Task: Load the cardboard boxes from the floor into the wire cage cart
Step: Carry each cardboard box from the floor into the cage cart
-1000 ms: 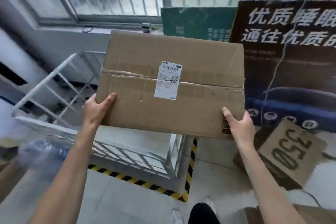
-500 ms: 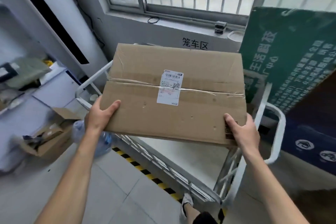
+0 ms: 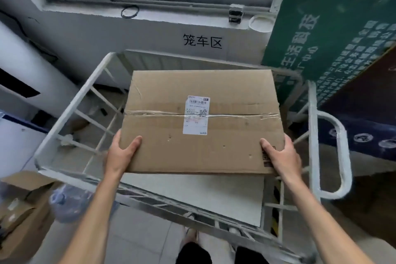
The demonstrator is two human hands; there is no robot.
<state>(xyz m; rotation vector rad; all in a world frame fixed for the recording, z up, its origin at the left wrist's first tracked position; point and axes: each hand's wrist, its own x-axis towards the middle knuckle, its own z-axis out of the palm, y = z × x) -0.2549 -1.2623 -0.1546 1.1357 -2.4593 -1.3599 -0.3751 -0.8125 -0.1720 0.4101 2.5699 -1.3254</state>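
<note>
A taped brown cardboard box with a white shipping label on top hangs level over the open top of the white wire cage cart. My left hand grips the box's near left corner, thumb on top. Its near right corner is held the same way by my right hand. The cart's pale floor panel shows below the box. The box hides the middle of the cart.
A wall with black characters and a barred window stand behind the cart. Green and dark signboards lean at the right, beside the cart's looped handle. An open cardboard box and a clear plastic bag lie on the floor at left.
I have turned left and stepped up to the cart. The box, earlier held in front of the cart's corner, is now lower and directly above its open top.
</note>
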